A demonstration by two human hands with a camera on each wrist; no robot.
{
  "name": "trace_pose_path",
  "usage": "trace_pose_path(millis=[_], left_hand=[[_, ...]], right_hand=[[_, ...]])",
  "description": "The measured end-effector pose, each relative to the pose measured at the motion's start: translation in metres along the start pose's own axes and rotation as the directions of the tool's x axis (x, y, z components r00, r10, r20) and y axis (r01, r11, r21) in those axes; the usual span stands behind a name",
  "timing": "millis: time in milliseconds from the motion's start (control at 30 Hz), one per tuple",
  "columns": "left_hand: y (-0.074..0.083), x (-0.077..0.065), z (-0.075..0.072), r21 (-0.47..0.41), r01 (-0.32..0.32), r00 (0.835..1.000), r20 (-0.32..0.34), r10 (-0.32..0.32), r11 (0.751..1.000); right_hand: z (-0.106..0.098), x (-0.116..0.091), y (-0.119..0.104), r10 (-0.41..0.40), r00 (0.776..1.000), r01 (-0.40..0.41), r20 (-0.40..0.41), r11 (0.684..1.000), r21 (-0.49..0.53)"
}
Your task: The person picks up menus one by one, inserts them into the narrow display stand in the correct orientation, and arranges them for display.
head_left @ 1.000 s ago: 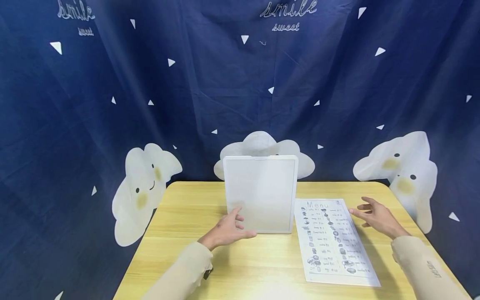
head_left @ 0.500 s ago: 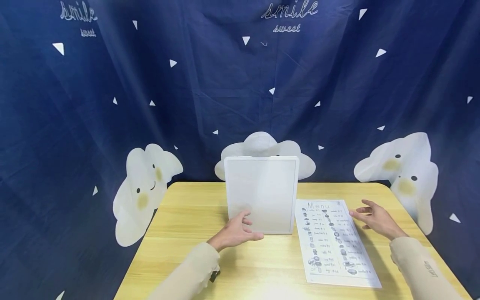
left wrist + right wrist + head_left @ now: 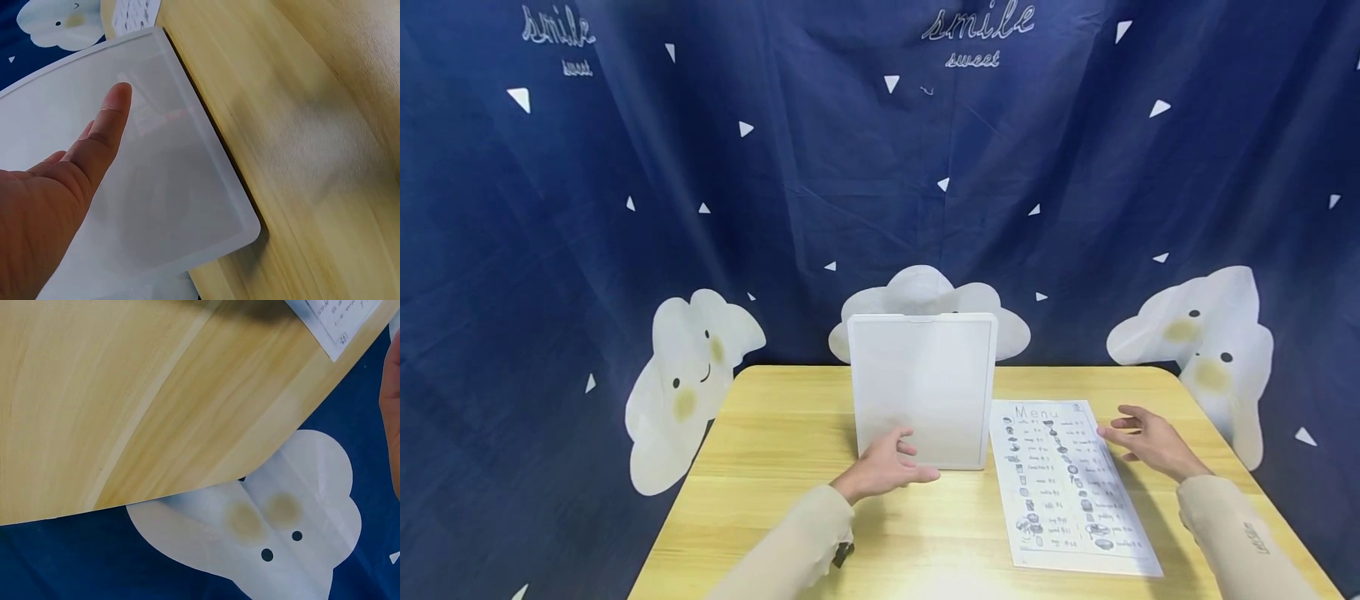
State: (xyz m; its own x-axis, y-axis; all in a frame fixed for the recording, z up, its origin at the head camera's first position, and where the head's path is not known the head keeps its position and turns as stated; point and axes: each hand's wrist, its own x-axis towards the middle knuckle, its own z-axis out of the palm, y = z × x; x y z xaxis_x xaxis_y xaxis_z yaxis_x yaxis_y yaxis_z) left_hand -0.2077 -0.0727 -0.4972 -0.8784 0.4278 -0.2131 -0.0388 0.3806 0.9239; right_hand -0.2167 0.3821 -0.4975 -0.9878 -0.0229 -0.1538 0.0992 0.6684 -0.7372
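A white rectangular panel with a raised rim (image 3: 925, 383) stands upright on the table, in the middle of the head view. My left hand (image 3: 883, 468) is in front of its lower part, fingers spread and holding nothing. In the left wrist view the thumb side of that hand (image 3: 69, 181) shows before the panel's face (image 3: 181, 200); contact cannot be made out. To the right lies a printed sheet headed "Menu" (image 3: 1067, 483). Over its right edge hovers my right hand (image 3: 1153, 442), fingers loosely bent around nothing. Only a sliver of that hand (image 3: 390, 412) enters the right wrist view.
The light wooden table (image 3: 760, 467) has rounded far corners. Behind it hangs a dark blue curtain (image 3: 820, 150) printed with clouds and white triangles. A bright glare spot lies at the table's near middle.
My left hand has moved right and slightly down across the front of the panel. The right hand has barely shifted. Panel and menu sheet stay in place.
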Motion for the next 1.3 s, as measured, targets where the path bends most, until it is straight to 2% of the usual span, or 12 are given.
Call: trace_pose_path(millis=[367,700,1033,1300], left_hand=[[0.001,0.006,0.015,-0.05,0.025,1.0,0.009,-0.024,0.998],[-0.007,0.009,0.025,-0.146,0.009,1.0,0.023,-0.006,0.989],[-0.013,0.011,0.037,-0.214,0.015,0.997,0.083,0.003,0.977],[-0.019,0.015,0.048,-0.267,0.028,0.994,0.109,0.001,0.963]], right_hand=[[0.001,0.004,0.008,0.003,1.0,-0.003,0.006,1.0,0.001],[0.003,0.004,0.013,0.025,1.0,-0.025,0.004,1.0,0.005],[0.012,0.005,0.027,0.04,0.999,-0.04,-0.021,0.999,-0.026],[0.018,0.006,0.03,0.085,0.996,-0.085,0.001,0.996,-0.028]])
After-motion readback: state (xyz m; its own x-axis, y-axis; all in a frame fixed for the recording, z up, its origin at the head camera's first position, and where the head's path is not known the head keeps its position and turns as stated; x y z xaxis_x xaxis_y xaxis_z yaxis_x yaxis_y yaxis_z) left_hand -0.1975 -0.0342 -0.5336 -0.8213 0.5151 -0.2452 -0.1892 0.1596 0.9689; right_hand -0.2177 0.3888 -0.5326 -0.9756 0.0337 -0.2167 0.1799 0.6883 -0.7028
